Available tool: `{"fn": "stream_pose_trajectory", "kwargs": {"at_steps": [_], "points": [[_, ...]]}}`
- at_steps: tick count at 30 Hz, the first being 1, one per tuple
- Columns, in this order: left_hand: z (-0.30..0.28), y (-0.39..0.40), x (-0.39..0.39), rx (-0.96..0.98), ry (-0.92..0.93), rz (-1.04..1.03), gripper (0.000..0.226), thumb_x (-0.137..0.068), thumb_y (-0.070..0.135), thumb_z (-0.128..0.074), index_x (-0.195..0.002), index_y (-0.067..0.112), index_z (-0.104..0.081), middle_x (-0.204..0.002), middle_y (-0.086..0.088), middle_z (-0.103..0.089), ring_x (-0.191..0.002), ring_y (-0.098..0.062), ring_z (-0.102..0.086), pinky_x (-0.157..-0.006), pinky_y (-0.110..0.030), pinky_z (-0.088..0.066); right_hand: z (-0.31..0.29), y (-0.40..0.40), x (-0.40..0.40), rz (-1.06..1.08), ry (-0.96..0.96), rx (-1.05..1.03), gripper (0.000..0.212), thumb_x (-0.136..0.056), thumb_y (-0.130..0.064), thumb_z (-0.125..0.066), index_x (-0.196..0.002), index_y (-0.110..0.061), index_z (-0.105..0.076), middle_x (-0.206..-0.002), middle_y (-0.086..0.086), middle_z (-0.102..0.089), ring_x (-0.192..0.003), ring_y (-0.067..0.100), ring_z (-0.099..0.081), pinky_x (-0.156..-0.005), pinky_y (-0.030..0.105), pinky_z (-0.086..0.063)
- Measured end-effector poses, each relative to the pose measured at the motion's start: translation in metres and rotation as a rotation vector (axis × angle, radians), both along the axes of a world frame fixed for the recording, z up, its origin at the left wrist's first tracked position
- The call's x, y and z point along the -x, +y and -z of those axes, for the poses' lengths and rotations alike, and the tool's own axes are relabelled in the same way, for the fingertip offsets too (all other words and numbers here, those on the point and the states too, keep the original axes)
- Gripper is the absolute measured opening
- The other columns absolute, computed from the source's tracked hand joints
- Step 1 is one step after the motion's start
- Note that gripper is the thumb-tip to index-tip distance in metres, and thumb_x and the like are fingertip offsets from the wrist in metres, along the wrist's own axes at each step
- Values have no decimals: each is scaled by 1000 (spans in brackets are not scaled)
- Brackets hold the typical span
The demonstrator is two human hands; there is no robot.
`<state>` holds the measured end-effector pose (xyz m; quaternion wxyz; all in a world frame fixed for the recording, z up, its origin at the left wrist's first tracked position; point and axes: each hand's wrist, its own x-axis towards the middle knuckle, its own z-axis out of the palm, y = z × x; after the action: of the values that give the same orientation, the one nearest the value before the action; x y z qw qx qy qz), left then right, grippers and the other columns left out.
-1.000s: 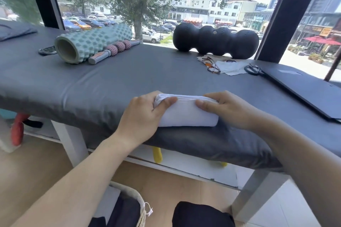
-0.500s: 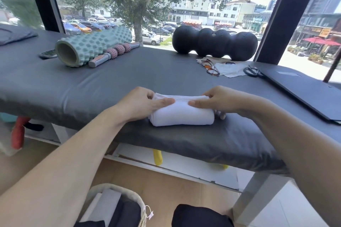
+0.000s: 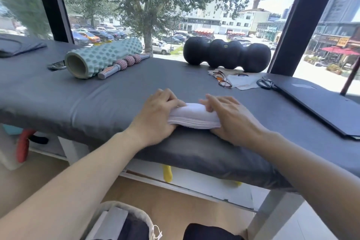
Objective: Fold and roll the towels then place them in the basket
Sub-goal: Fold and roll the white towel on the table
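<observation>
Rolled white terry towel [image 3: 194, 118] on grey padded tabletop [image 3: 97, 99], left hand [image 3: 157, 117] and right hand [image 3: 231, 119] gripping opposite ends, fingers curled over top.

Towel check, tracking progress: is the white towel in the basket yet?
No, the white towel lies on the grey table between both hands, not in the basket.

Head view looks forward-down, close over table [image 3: 81, 103].

Bright daylight floods in through the window [image 3: 194, 6] ahead, leaving the sky washed out at the top right. The grey counter [image 3: 97, 99] shows a soft sheen. Wide-angle distortion bends the dark window frames and edges. Fingers [image 3: 206, 103] look slightly motion-blurred.
</observation>
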<state>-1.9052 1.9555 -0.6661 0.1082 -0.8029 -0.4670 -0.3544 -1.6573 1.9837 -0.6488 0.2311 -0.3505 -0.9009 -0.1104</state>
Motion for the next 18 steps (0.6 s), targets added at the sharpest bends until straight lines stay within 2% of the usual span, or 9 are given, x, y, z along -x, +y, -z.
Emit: {"fn": "stream_pose_trajectory", "kwargs": {"at_steps": [2,4,6,8,10,12,14,16,18], "points": [[13,-5,1,18,58,51,33,-75,14,-65,-107,17,-61,-119,-2,-57,-112,-29,-53,-96,-46,-45,6,-6,-4,-18,-69,92,44,-81,-17,-66,-116,-19,-39,-152,-8,-49,-128,22,-55,-100,29,-41],[15,-6,3,127,78,108,33,-80,8,-62,-106,22,-48,-142,3,-52,-138,-22,-43,-115,-40,-35,5,-7,-7,-18,-144,93,66,-88,-16,-59,-147,-26,-31,-160,-7,-38,-142,16,-43,-108,30,-39],[12,-6,4,238,52,110,39,-85,8,-60,-110,32,-41,-151,7,-48,-147,-19,-37,-118,-36,-31,2,-8,-9,-27,-256,71,79,-94,-14,-50,-161,-31,-14,-166,-7,-23,-152,9,-23,-120,27,-26],[11,-7,6,261,43,90,57,-90,6,-58,-136,38,-46,-155,15,-42,-147,-10,-31,-119,-26,-28,2,-7,-13,-56,-316,116,76,-96,-15,-41,-162,-30,-8,-169,-8,-11,-155,6,-7,-125,22,-9],[13,-11,7,246,129,142,74,-93,3,-53,-155,38,-32,-158,22,-27,-148,1,-17,-122,-16,-9,4,-9,-17,-87,-327,175,74,-99,-21,-37,-162,-34,0,-169,-11,-1,-154,3,6,-125,24,-1],[17,-15,8,270,211,162,71,-97,19,-49,-158,37,-18,-164,21,-13,-152,1,-2,-125,-22,0,7,-16,-16,-79,-330,222,72,-105,-43,-36,-160,-37,10,-168,-14,12,-151,-1,19,-125,27,5],[22,-20,8,286,316,100,76,-100,54,-39,-160,32,1,-166,19,6,-151,2,14,-125,-28,5,12,-23,-13,-32,-347,231,84,-99,-71,-31,-158,-35,16,-165,-16,22,-147,-3,28,-124,27,9],[26,-26,6,281,393,47,89,-96,74,-30,-159,29,13,-165,19,18,-149,1,23,-125,-30,8,14,-29,-10,-9,-342,243,90,-94,-79,-26,-158,-32,18,-163,-16,27,-146,-4,30,-124,27,10],[28,-28,4,281,390,30,89,-95,76,-26,-158,29,15,-164,20,20,-148,2,26,-125,-31,8,16,-30,-8,6,-311,268,86,-96,-75,-22,-158,-31,19,-163,-17,26,-145,-6,31,-124,26,10]]}}
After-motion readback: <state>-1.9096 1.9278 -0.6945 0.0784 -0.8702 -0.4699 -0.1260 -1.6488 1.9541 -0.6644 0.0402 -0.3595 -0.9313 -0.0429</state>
